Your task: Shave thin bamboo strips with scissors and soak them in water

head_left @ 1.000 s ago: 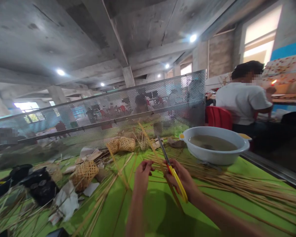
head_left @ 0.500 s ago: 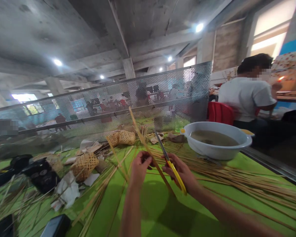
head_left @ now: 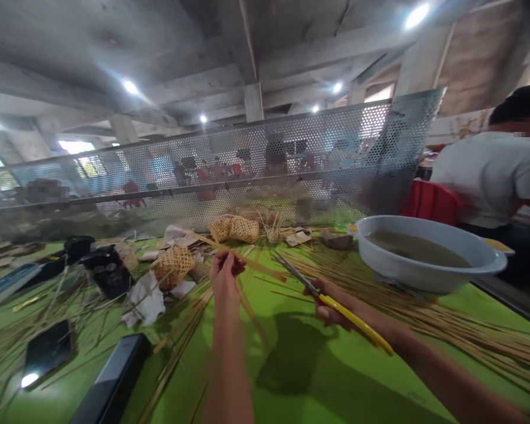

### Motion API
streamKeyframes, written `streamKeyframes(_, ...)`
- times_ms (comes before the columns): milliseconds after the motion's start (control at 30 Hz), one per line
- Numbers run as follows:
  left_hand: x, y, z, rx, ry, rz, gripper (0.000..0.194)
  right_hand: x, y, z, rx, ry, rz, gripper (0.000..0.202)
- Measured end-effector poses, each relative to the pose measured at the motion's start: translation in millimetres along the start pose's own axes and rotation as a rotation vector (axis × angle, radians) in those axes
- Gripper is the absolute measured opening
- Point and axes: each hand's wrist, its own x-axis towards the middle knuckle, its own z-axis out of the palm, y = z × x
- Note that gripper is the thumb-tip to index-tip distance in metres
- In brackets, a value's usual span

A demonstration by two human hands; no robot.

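Observation:
My left hand point(head_left: 227, 274) is closed on a flat bamboo strip point(head_left: 267, 268), pinching it near its middle above the green tabletop point(head_left: 335, 377). The strip lies nearly level, one end pointing toward my right hand. To the right, my right hand point(head_left: 335, 303) grips yellow-handled scissors point(head_left: 295, 271), seen edge-on. Their long grey blades point up and left, the tips close to the strip's right end. Whether the blades are apart is hard to make out. Below my left hand, another strip point(head_left: 254, 321) slants down across the green surface.
A white basin point(head_left: 428, 280) of murky water stands at right, beside many long bamboo strips point(head_left: 428, 321). Woven bamboo pieces point(head_left: 173, 266), crumpled paper point(head_left: 145, 299), a phone point(head_left: 50, 352) and a black box point(head_left: 115, 377) lie left. A perforated metal screen point(head_left: 229, 176) runs behind; a person point(head_left: 486, 176) sits beyond the basin.
The bamboo strip has swung from steeply upright to nearly level. My left hand has moved left and my right hand, with the scissors, right, so they are farther apart. The view has turned left.

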Motion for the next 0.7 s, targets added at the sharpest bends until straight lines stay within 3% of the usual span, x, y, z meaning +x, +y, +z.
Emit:
streamKeyframes(100, -1, 2, -0.8, 0.006, -0.021, 0.003, 0.034, -4, 1, -6, 0.085, -0.051, 0.105, 0.039)
streamKeyframes(267, -7, 6, 1.5, 0.035, -0.029, 0.006, 0.026, -6, -8, -8, 0.168, -0.044, 0.138, 0.032)
streamKeyframes(700, -8, 3, 4.5, 0.071, -0.058, 0.039, 0.031, -6, -19, -4, 0.153, -0.07, 0.22, 0.037)
